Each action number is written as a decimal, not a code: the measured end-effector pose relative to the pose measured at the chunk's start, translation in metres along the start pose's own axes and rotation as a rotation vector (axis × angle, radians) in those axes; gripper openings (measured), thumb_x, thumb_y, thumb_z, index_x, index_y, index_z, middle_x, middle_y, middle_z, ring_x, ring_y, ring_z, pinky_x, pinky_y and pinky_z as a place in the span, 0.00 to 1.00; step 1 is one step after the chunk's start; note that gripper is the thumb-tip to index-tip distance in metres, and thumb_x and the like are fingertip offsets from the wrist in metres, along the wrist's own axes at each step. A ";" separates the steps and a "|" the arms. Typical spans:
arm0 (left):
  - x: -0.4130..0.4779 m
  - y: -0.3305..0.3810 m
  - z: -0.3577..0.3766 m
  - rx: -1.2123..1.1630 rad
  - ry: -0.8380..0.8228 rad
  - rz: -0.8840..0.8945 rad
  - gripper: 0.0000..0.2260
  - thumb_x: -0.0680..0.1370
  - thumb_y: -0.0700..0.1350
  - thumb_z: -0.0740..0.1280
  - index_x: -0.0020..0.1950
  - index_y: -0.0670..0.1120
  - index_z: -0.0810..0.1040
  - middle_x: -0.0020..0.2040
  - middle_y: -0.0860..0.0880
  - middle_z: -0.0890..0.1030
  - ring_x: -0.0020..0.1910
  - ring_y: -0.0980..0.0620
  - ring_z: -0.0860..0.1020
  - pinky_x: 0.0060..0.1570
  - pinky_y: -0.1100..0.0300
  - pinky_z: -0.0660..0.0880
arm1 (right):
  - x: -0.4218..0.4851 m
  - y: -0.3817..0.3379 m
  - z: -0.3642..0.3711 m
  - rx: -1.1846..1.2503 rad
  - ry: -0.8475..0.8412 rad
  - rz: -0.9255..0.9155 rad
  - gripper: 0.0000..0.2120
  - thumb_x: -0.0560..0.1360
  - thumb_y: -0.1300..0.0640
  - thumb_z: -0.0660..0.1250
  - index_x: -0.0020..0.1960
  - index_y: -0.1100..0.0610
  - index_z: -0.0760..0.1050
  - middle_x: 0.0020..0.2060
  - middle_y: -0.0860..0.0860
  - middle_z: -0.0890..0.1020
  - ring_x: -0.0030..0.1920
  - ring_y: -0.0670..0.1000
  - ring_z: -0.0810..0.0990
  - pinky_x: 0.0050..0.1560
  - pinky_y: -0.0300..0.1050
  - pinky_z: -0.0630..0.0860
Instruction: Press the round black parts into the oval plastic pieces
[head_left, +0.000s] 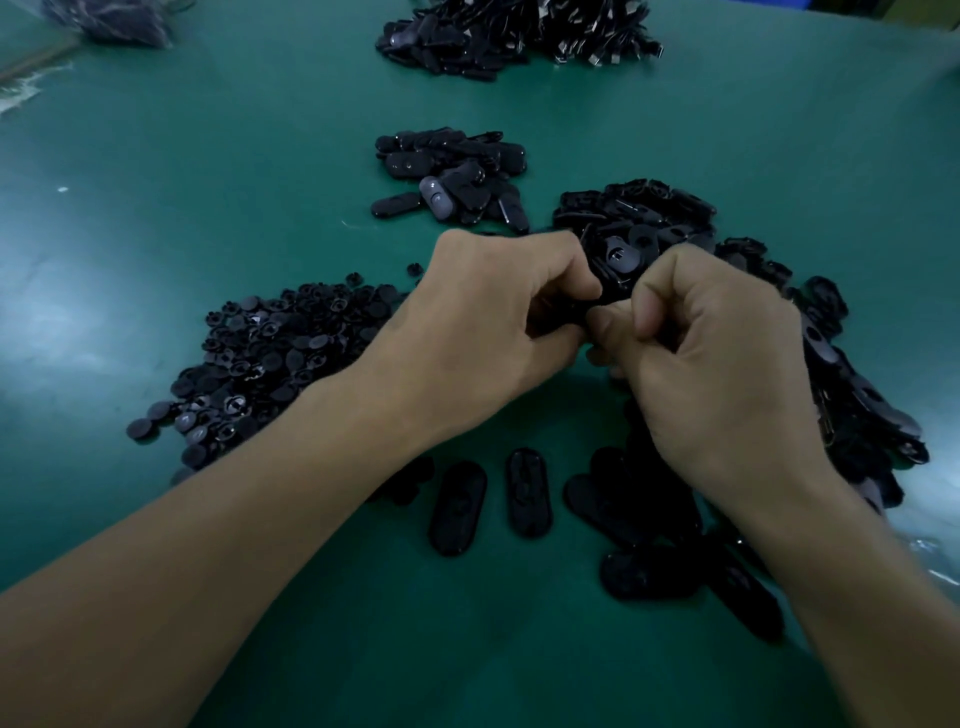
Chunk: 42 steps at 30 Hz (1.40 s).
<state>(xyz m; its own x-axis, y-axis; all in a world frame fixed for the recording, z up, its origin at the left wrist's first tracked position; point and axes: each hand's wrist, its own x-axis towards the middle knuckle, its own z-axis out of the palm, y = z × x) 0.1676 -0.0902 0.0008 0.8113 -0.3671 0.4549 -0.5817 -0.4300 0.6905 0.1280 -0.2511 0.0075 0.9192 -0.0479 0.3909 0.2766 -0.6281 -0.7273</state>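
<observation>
Both hands work at the centre of the green, matte counter (156, 182). The left hand (488, 312) is curled, thumb against fingers, pinching a small black held piece (563, 314). The right hand (717, 364) is also curled, and its thumb and forefinger tips meet the same piece from the other side. The held piece is largely covered by the fingers, so its shape cannot be determined.

The round black parts (270, 353) lie in a loose heap just left of the left wrist. They are small flat discs, some showing a smooth face and others a notched underside. The oval plastic pieces (857, 389) form a long heap that curves behind and to the right of the right hand (elongated shells with rounded ends, dull black). Two loose ovals (528, 491) lie side by side on the counter below the hands, hollow side up.

A middle heap (452, 176) of glossy oval items sits beyond the hands. A far heap (519, 36) lies at the top edge, and a clear bag (114, 21) of dark parts rests at the top left.
</observation>
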 end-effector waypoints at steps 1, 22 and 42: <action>0.000 0.000 0.000 0.029 0.001 0.012 0.07 0.72 0.38 0.73 0.50 0.41 0.83 0.40 0.48 0.84 0.38 0.50 0.83 0.39 0.52 0.80 | -0.001 0.000 0.000 -0.030 -0.004 -0.026 0.20 0.76 0.62 0.72 0.35 0.47 0.65 0.30 0.52 0.80 0.31 0.57 0.79 0.29 0.54 0.74; 0.006 0.003 -0.001 -0.635 0.013 -0.342 0.09 0.73 0.32 0.74 0.51 0.41 0.83 0.43 0.44 0.84 0.40 0.51 0.84 0.43 0.59 0.82 | 0.007 0.008 -0.004 0.233 -0.023 0.028 0.10 0.76 0.60 0.72 0.47 0.44 0.79 0.40 0.42 0.85 0.44 0.42 0.85 0.47 0.38 0.81; 0.006 0.002 -0.005 -0.520 -0.018 -0.322 0.08 0.74 0.32 0.74 0.51 0.41 0.83 0.40 0.45 0.86 0.39 0.50 0.85 0.41 0.61 0.82 | 0.007 0.015 0.000 0.285 -0.054 0.056 0.10 0.75 0.59 0.74 0.45 0.43 0.80 0.38 0.38 0.85 0.39 0.40 0.84 0.39 0.30 0.77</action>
<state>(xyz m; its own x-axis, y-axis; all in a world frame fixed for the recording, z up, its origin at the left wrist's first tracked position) 0.1718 -0.0890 0.0077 0.9380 -0.3018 0.1708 -0.1989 -0.0649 0.9779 0.1387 -0.2612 -0.0006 0.9468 -0.0303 0.3205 0.2855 -0.3814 -0.8792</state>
